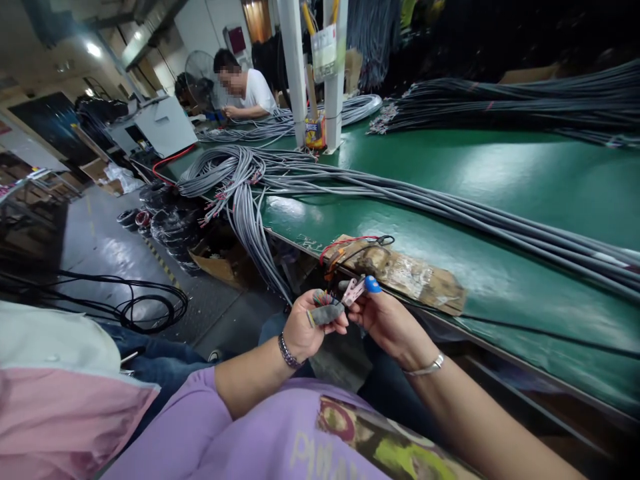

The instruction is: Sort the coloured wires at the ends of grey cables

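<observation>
My left hand (309,325) is closed around the end of a grey cable (326,312) with coloured wire ends showing above the fist; a grey cot covers one fingertip. My right hand (389,318) pinches a small pink-and-white connector (354,291) right beside those wire ends, with a blue cot (372,284) on one fingertip. Both hands are held close together over my lap, just short of the green table's near edge (450,320). A beaded bracelet is on my left wrist and a silver bangle on my right.
A worn cardboard fixture (410,273) with red and black wires lies on the table edge. Long bundles of grey cable (350,183) run across the green table (525,173) and hang off its left end. Another person (245,90) works at the far end. Black cable coils (145,307) lie on the floor.
</observation>
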Demonstrator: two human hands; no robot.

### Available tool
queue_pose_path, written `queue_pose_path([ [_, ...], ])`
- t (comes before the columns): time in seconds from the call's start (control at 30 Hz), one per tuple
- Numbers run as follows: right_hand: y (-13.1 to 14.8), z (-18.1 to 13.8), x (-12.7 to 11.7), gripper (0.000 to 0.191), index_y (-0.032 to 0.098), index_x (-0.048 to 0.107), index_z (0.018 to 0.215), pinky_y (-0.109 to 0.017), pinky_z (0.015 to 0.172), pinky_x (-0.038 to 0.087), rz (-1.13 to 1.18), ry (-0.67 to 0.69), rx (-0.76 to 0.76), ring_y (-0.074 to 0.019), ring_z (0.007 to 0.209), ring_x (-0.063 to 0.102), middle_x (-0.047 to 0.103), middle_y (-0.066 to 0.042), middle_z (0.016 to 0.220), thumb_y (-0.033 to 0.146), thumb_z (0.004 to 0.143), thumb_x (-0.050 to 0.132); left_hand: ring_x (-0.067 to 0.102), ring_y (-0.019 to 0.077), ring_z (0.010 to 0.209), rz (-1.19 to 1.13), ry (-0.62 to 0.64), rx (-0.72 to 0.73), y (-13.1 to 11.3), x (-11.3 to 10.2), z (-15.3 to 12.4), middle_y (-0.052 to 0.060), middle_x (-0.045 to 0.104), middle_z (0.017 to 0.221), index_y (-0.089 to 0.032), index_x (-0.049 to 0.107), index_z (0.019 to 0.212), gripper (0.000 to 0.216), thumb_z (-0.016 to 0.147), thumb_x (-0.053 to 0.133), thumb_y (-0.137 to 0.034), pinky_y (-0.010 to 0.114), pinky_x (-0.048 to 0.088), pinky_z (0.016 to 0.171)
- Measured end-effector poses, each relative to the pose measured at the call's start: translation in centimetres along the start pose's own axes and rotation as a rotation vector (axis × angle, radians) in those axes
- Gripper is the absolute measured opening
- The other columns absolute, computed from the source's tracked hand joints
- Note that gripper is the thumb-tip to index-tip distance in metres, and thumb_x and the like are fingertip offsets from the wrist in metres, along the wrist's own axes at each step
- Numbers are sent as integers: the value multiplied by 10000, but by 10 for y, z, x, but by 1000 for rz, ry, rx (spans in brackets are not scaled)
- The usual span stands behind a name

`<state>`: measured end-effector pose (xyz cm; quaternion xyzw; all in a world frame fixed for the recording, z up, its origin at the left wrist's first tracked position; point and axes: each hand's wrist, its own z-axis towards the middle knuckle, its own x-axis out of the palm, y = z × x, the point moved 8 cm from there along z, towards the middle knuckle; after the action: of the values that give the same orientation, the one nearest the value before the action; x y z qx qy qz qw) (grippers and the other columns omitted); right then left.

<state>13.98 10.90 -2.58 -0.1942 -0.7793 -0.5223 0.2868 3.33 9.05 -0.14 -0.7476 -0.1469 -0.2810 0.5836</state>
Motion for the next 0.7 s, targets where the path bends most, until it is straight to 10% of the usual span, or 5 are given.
queue_pose_path([
  [0.5, -11, -2, -2, 532, 174, 673, 787, -256, 551, 488, -6, 14, -35, -128, 558, 539, 634, -31, 679, 696, 723, 593, 581, 116, 425, 11, -33, -75, 12, -5, -2, 12, 649, 557, -153, 509, 671, 376, 532, 818, -316, 176, 323, 393],
  [0.7, -38, -11, -42, 503, 171, 688, 757, -242, 571, 509, -24, -114, 29, -133, 591, 582, 661, -61, 725, 650, 796, 543, 571, 112, 414, 3, -72, -68, 9, -10, -8, 11, 645, 547, -151, 513, 662, 359, 531, 813, -300, 175, 328, 393],
])
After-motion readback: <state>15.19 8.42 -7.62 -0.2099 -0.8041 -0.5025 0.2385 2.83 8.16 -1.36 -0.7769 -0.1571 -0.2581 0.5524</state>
